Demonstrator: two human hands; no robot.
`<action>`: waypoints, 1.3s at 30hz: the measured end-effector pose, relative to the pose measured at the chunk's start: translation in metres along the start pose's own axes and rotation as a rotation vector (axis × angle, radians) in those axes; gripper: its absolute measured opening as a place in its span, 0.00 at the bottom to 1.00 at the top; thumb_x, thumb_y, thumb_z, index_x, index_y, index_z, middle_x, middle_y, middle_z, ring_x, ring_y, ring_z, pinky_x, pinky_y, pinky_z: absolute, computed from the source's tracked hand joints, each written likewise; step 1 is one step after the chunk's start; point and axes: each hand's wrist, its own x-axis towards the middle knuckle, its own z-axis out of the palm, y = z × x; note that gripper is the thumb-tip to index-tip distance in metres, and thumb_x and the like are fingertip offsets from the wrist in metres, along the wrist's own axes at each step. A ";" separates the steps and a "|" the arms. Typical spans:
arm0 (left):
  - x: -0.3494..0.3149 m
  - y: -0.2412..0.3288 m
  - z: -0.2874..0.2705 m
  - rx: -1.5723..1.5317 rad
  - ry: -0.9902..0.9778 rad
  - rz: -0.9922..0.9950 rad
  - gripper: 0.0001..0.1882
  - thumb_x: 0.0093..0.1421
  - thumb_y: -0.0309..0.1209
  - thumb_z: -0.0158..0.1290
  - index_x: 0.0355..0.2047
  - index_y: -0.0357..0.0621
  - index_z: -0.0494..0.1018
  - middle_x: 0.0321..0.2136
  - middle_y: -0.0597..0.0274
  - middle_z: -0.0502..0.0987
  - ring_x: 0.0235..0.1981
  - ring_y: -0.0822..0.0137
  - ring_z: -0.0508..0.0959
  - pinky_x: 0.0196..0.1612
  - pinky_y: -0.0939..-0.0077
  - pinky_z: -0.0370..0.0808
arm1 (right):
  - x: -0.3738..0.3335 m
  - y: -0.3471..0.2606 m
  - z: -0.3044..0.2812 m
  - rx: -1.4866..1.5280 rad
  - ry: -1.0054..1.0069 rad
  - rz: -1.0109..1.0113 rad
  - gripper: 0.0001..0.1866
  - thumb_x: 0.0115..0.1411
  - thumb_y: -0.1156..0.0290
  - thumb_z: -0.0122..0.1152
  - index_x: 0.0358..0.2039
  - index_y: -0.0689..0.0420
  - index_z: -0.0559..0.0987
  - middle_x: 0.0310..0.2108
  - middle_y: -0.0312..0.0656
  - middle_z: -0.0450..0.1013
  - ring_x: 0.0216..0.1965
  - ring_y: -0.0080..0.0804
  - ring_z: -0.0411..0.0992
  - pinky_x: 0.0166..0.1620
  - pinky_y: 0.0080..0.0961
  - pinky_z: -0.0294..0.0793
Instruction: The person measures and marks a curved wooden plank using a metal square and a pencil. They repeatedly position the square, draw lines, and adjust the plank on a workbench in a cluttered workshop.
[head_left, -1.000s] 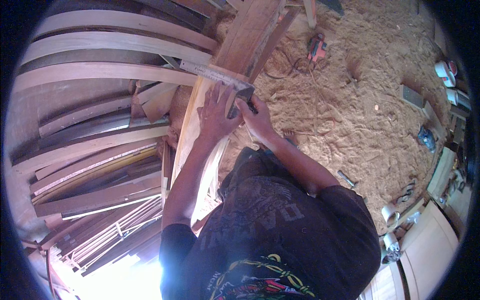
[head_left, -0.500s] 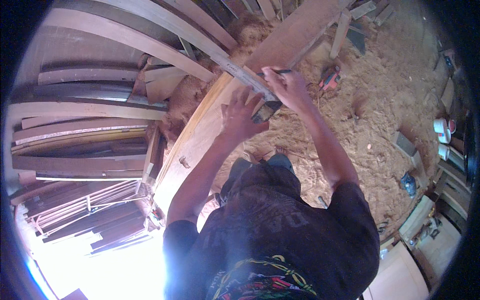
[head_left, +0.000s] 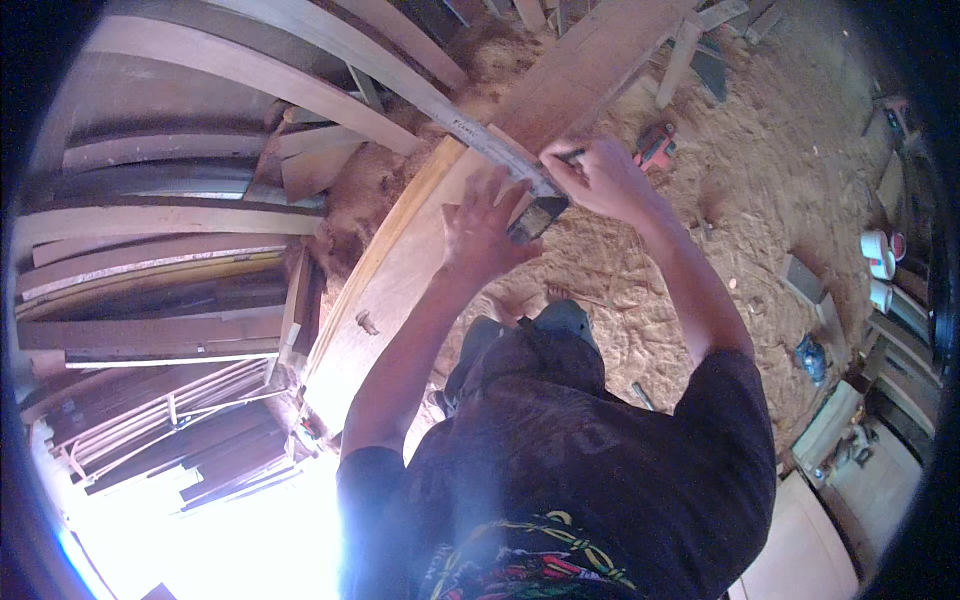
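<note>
A pale straight strip [head_left: 490, 146] lies across a long wooden board [head_left: 395, 262], with a dark block [head_left: 540, 217] at its near right end; together they look like a square. My left hand [head_left: 482, 230] is spread over them, fingertips on the strip and thumb beside the block. Beyond the strip, the board continues as a browner stretch [head_left: 580, 75]. My right hand [head_left: 605, 178] is closed around a slim dark pencil [head_left: 571, 155], just right of the strip's end. Fingers partly hide the pencil, and its tip is hard to make out.
Sawdust [head_left: 740, 180] covers the ground. A red and black tool [head_left: 655, 147] lies beyond my right hand. Many planks [head_left: 170, 218] are stacked at the left. Offcuts [head_left: 680, 65] lie at the far end, white containers [head_left: 877, 255] and a blue tool [head_left: 811, 358] at the right.
My right hand has moved right, away from the strip's edge, and the pencil now sits deeper in its fingers. My left hand stays spread in place.
</note>
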 end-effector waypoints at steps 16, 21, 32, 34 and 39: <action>-0.010 -0.007 0.005 0.055 0.110 0.083 0.48 0.51 0.58 0.68 0.70 0.62 0.65 0.74 0.52 0.57 0.73 0.46 0.59 0.62 0.34 0.67 | -0.082 -0.035 0.148 1.201 0.350 0.681 0.14 0.69 0.62 0.67 0.49 0.57 0.83 0.35 0.36 0.81 0.32 0.20 0.77 0.35 0.22 0.79; -0.057 -0.027 0.005 -0.022 0.091 0.084 0.47 0.54 0.54 0.67 0.71 0.56 0.63 0.74 0.49 0.56 0.73 0.47 0.61 0.63 0.42 0.68 | -0.095 -0.070 0.177 1.313 0.309 0.701 0.15 0.70 0.62 0.66 0.49 0.58 0.81 0.29 0.34 0.78 0.26 0.20 0.74 0.28 0.21 0.74; -0.061 -0.039 0.015 -0.070 0.153 0.161 0.46 0.55 0.51 0.68 0.71 0.54 0.63 0.74 0.48 0.58 0.73 0.48 0.61 0.64 0.46 0.65 | -0.093 -0.073 0.192 1.261 0.406 0.633 0.14 0.72 0.59 0.61 0.45 0.59 0.80 0.24 0.35 0.75 0.21 0.19 0.70 0.24 0.22 0.69; -0.058 -0.036 0.015 -0.047 0.184 0.183 0.46 0.55 0.51 0.67 0.71 0.55 0.63 0.74 0.49 0.58 0.73 0.49 0.62 0.64 0.47 0.65 | -0.092 -0.072 0.187 1.276 0.375 0.674 0.15 0.71 0.59 0.63 0.47 0.59 0.81 0.28 0.33 0.75 0.26 0.18 0.72 0.29 0.20 0.72; -0.054 -0.031 0.011 -0.016 0.144 0.139 0.44 0.55 0.51 0.66 0.70 0.56 0.65 0.74 0.50 0.58 0.72 0.51 0.63 0.62 0.48 0.66 | -0.089 -0.073 0.182 1.297 0.397 0.700 0.16 0.70 0.59 0.65 0.49 0.58 0.82 0.30 0.31 0.75 0.28 0.17 0.72 0.32 0.19 0.73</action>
